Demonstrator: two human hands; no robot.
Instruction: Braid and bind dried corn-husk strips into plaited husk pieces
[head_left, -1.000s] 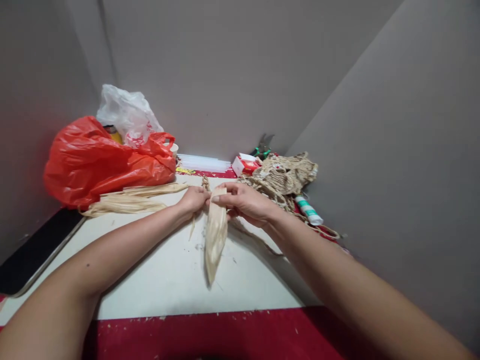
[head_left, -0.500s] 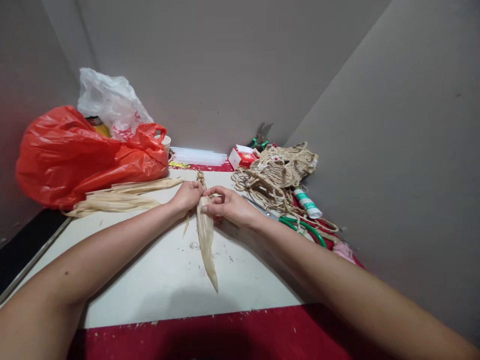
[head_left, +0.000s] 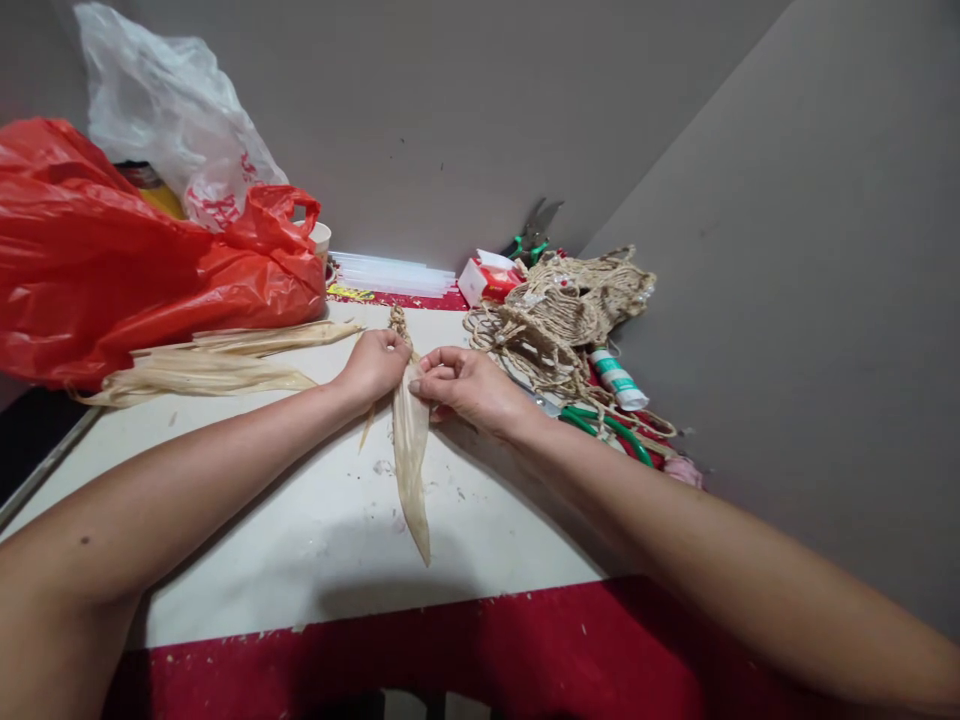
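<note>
A pale corn husk (head_left: 410,470) hangs toward me over the white board (head_left: 300,560), its pointed end lowest. At its top, my left hand (head_left: 377,368) pinches the husk where it meets a short braided cord (head_left: 398,322). My right hand (head_left: 469,388) grips the husk's right edge between thumb and fingers, close beside the left. A thin strip (head_left: 367,428) dangles under my left hand. More dry husks (head_left: 202,375) lie flat to the left. The exact join between husk and cord is hidden by my fingers.
A red plastic bag (head_left: 150,270) and a white bag (head_left: 180,110) stand at the left. Coiled braided cord (head_left: 577,300), green-handled scissors (head_left: 615,435), a roll (head_left: 619,380), a small red box (head_left: 491,278) and pruners (head_left: 534,235) lie right. Clear sticks (head_left: 394,273) lie at the back.
The view has shifted, so the table things sit higher and more spread out. My right fingers have drawn in closer together on the husk's edge; my left hand keeps its pinch.
</note>
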